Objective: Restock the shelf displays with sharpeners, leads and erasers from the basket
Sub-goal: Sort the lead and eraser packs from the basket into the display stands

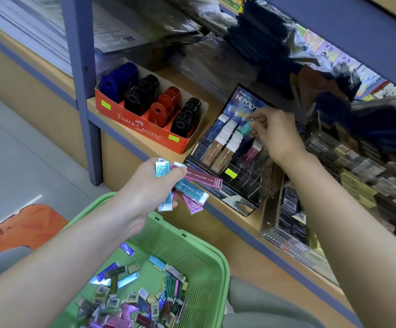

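The right hand [274,134] pinched a teal eraser [246,128] in its fingers above the shelf [213,110] display [244,98]. The left hand [153,185] gripped a bundle of erasers [203,179] over the basket [199,252].

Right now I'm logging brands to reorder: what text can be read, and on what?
"FABER-CASTELL": red sharpener box.
"Pentel HI-POLY", cut off by the right hand holding a teal eraser: eraser display header.
"HI-POLYMER", faint: pink eraser in the left hand.
Barcodes in the green basket, price stickers: unreadable.
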### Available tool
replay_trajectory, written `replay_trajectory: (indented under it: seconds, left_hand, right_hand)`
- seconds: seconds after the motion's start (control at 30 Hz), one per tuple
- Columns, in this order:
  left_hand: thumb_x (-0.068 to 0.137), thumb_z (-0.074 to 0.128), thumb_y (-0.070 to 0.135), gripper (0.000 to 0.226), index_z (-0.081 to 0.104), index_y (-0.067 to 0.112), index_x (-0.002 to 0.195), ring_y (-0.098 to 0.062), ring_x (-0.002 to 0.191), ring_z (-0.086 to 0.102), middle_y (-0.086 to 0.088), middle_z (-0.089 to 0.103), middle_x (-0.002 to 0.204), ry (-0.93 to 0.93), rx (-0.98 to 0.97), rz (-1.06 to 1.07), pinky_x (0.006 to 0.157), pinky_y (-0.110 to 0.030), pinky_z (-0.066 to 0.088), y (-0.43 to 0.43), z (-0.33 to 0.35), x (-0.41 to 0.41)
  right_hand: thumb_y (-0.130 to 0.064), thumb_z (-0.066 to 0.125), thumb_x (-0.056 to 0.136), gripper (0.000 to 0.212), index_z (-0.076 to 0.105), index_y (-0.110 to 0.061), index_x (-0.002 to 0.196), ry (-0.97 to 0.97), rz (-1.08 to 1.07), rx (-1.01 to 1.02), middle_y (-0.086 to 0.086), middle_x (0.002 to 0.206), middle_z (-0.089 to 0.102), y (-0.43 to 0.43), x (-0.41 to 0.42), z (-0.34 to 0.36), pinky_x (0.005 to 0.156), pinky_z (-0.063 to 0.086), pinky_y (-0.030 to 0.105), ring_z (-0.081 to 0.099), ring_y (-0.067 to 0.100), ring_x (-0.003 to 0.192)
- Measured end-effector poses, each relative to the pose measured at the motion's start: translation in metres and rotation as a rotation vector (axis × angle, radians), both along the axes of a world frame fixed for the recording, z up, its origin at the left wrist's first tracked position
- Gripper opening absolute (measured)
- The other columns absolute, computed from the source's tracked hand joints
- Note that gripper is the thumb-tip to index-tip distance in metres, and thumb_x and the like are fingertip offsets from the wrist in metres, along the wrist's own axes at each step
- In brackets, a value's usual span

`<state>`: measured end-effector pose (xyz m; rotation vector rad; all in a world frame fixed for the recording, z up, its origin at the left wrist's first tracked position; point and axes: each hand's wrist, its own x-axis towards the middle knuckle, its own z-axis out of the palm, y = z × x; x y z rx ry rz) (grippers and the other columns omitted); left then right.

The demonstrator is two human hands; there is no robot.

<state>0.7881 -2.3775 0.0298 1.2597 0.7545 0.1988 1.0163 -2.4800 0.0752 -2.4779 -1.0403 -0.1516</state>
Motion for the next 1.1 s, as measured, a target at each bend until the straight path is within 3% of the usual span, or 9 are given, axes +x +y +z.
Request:
replay_trajectory:
  seconds: [0.2, 0.3, 0.37, 0.43, 0.53, 0.63, 0.7, 0.9, 1.1]
  left_hand:
    - [0.092, 0.058, 0.028, 0.017, 0.054, 0.013, 0.098, -0.007, 0.047, 0.051, -0.003, 0.062, 0.076, -0.001, 0.001, 0.006, 0.043, -0.016, 0.044, 0.001, -0.003, 0.001]
    - [0.092, 0.058, 0.028, 0.018, 0.054, 0.013, 0.100, -0.007, 0.048, 0.051, -0.005, 0.064, 0.080, -0.006, -0.003, 0.009, 0.042, -0.016, 0.043, 0.002, -0.003, 0.002]
    - [0.092, 0.058, 0.028, 0.018, 0.054, 0.012, 0.099, -0.008, 0.048, 0.051, -0.006, 0.065, 0.081, -0.009, -0.001, 0.017, 0.042, -0.016, 0.044, 0.003, -0.003, 0.002]
    - [0.092, 0.058, 0.027, 0.018, 0.053, 0.012, 0.100, -0.008, 0.049, 0.051, -0.006, 0.065, 0.081, -0.014, 0.001, 0.028, 0.043, -0.016, 0.044, 0.005, -0.003, 0.002]
    - [0.093, 0.058, 0.027, 0.017, 0.052, 0.012, 0.099, -0.008, 0.049, 0.052, -0.008, 0.066, 0.084, -0.020, -0.002, 0.044, 0.042, -0.016, 0.043, 0.006, -0.004, 0.002]
    - [0.093, 0.058, 0.027, 0.018, 0.053, 0.012, 0.099, -0.008, 0.049, 0.052, -0.009, 0.068, 0.087, -0.020, 0.000, 0.049, 0.042, -0.017, 0.044, 0.006, -0.006, 0.002]
    - [0.093, 0.058, 0.027, 0.021, 0.053, 0.009, 0.103, -0.008, 0.046, 0.051, -0.012, 0.067, 0.089, -0.025, -0.003, 0.053, 0.042, -0.016, 0.044, 0.006, -0.006, 0.002]
    - [0.093, 0.059, 0.024, 0.023, 0.054, 0.006, 0.106, -0.003, 0.038, 0.051, -0.010, 0.065, 0.082, -0.048, 0.016, 0.051, 0.039, -0.016, 0.042, 0.003, -0.006, 0.000]
    - [0.087, 0.064, 0.034, 0.031, 0.055, 0.008, 0.102, -0.004, 0.043, 0.050, -0.008, 0.068, 0.084, -0.048, 0.064, 0.009, 0.041, -0.015, 0.041, 0.001, -0.004, -0.005]
  right_hand:
    - [-0.009, 0.065, 0.088, 0.006, 0.066, -0.009, 0.094, -0.014, 0.019, 0.018, 0.004, 0.087, 0.065, 0.001, -0.009, -0.014, 0.082, 0.053, 0.028, 0.062, 0.016, 0.080]
    - [-0.011, 0.060, 0.092, 0.013, 0.070, -0.004, 0.098, -0.047, -0.004, 0.024, 0.011, 0.113, 0.064, 0.000, -0.010, -0.021, 0.097, 0.038, 0.021, 0.059, 0.023, 0.110]
    - [-0.013, 0.054, 0.096, 0.022, 0.069, -0.002, 0.108, -0.071, -0.015, 0.002, 0.012, 0.122, 0.059, -0.001, -0.012, -0.024, 0.096, 0.030, 0.017, 0.052, 0.022, 0.119]
    - [-0.020, 0.048, 0.099, 0.029, 0.066, -0.002, 0.114, -0.086, -0.016, -0.037, 0.011, 0.126, 0.055, -0.003, -0.016, -0.026, 0.098, 0.032, 0.022, 0.047, 0.022, 0.121]
    - [-0.026, 0.043, 0.101, 0.030, 0.063, -0.007, 0.111, -0.087, -0.025, 0.001, 0.005, 0.121, 0.051, -0.006, -0.037, -0.023, 0.089, 0.034, 0.022, 0.045, 0.018, 0.114]
    - [-0.027, 0.041, 0.101, 0.022, 0.060, -0.016, 0.096, 0.008, 0.039, 0.141, -0.011, 0.091, 0.052, -0.006, -0.078, -0.015, 0.074, 0.033, 0.013, 0.049, 0.004, 0.086]
    - [-0.029, 0.042, 0.101, 0.027, 0.062, -0.015, 0.090, 0.088, 0.116, 0.135, -0.011, 0.082, 0.055, -0.007, -0.105, -0.014, 0.067, 0.034, 0.012, 0.048, 0.000, 0.076]
    - [-0.029, 0.055, 0.094, 0.020, 0.066, -0.023, 0.110, 0.469, 0.236, -0.016, -0.016, 0.093, 0.065, -0.011, -0.135, -0.026, 0.072, 0.041, 0.008, 0.056, -0.005, 0.082]
    - [-0.018, 0.063, 0.091, 0.008, 0.067, -0.021, 0.098, 0.608, 0.169, 0.080, -0.008, 0.094, 0.070, -0.016, -0.135, -0.027, 0.083, 0.050, 0.023, 0.064, 0.004, 0.089]
